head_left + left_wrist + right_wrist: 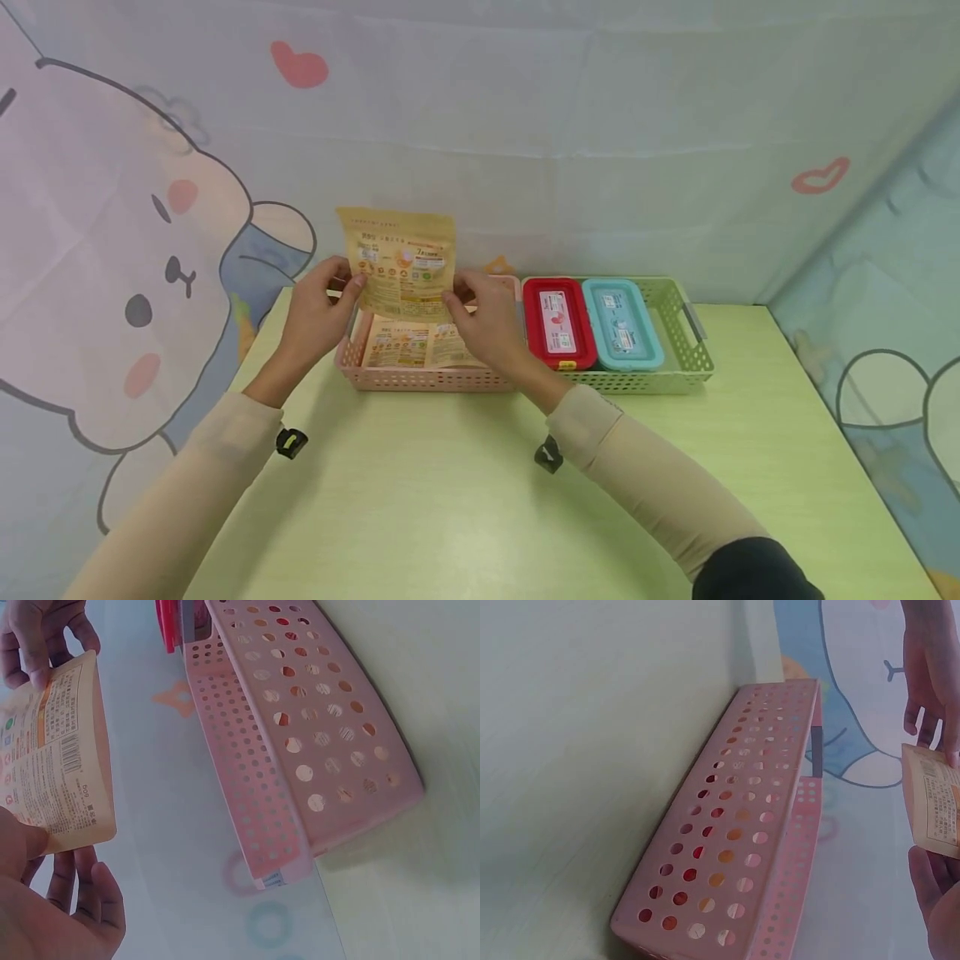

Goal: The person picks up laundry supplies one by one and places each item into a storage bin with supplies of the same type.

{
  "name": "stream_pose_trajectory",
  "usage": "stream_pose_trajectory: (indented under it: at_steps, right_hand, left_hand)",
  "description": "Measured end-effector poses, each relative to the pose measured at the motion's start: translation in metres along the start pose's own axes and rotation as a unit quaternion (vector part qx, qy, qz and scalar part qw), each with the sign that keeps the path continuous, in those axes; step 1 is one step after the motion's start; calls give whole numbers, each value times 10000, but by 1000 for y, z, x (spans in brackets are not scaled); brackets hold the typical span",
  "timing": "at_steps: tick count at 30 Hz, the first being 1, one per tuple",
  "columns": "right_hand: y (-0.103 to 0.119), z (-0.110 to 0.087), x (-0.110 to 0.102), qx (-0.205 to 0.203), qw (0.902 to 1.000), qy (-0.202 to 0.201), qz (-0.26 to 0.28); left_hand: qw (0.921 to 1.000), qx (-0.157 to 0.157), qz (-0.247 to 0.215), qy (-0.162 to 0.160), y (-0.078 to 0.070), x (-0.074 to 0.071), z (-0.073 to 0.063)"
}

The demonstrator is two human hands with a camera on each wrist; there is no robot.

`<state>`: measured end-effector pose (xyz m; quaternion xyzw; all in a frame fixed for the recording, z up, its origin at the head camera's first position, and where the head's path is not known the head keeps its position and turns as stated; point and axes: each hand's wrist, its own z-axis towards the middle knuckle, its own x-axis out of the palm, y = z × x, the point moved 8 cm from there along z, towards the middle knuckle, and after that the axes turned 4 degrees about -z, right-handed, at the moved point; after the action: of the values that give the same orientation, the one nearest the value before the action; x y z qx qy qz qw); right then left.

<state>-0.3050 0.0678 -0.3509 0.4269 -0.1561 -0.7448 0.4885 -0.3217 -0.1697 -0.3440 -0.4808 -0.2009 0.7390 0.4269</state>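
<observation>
A yellow snack pouch (401,267) is held upright above the pink basket (435,381), its printed back facing the head camera. My left hand (318,308) pinches its left edge between thumb and fingers. On the opposite edge, my right hand (486,321) pinches it the same way. In the left wrist view the pouch (64,757) shows small print and a barcode, with a hand at each side. Under it, more yellow pouches (397,343) lie side by side in the basket, partly covered by the right hand.
Right of the pink basket stands a green basket (686,367). It holds a red-lidded box (558,325) and a light-blue-lidded box (622,325). Both baskets sit at the back of the pale green table (442,492), close to a printed cloth backdrop (675,125).
</observation>
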Motion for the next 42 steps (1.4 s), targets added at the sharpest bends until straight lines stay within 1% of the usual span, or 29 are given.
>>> stream_pose_trajectory:
  at_steps: [7,11,16,23,27,34,42]
  right_hand:
    - [-12,1,4,272,9996,-18,26]
    - [-18,2,7,416,9991,24,-30]
    - [-26,1,12,542,9985,-20,-119]
    - [-40,-7,22,1035,9942,136,-263]
    - [-49,-14,28,1213,9920,173,-302]
    - [-60,-22,34,1429,9895,104,-178]
    - [-66,-25,43,1607,9869,140,-88]
  left_hand:
    - [9997,-136,199,73,7,7,0]
    - [9996,-173,209,110,9,10,0]
    - [9993,-237,227,184,12,14,1]
    - [9965,-687,269,381,28,22,-3]
    - [9951,-827,252,478,36,28,-5]
    - [9944,-830,382,537,41,37,-8]
    - [9920,-1023,529,516,48,40,-11]
